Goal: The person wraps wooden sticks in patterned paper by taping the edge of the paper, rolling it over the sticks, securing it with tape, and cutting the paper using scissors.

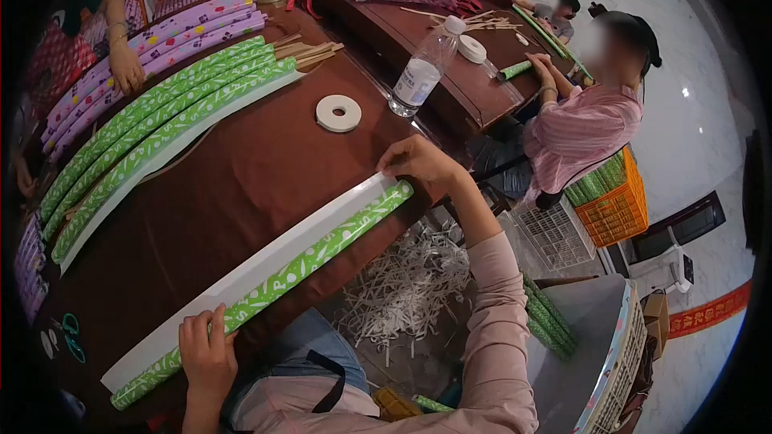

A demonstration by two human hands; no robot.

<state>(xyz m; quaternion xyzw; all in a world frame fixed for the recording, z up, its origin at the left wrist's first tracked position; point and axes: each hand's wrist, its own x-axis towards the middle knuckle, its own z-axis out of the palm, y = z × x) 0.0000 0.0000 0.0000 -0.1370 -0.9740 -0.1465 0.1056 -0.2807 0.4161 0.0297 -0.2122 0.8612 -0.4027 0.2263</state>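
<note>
A partly rolled green wrapping paper (pixel 297 268) with white letters lies slantwise along the table's near edge. Its white underside (pixel 265 251) shows as an unrolled strip on the far side. My left hand (pixel 207 351) curls over the roll near its lower left end. At the upper right end, my right hand (pixel 422 162) pinches the paper's edge between thumb and fingers. A white tape roll (pixel 326 115) lies flat beyond it, and a clear plastic bottle (pixel 418 72) stands farther back.
Green rolls (pixel 161 124) and purple rolls (pixel 173 36) lie at the far left, under another person's hand (pixel 126 67). Teal scissors (pixel 72 337) rest at left. Paper shreds (pixel 414 281) cover the floor. A person in a striped shirt (pixel 583 128) sits at right near an orange crate (pixel 619 209).
</note>
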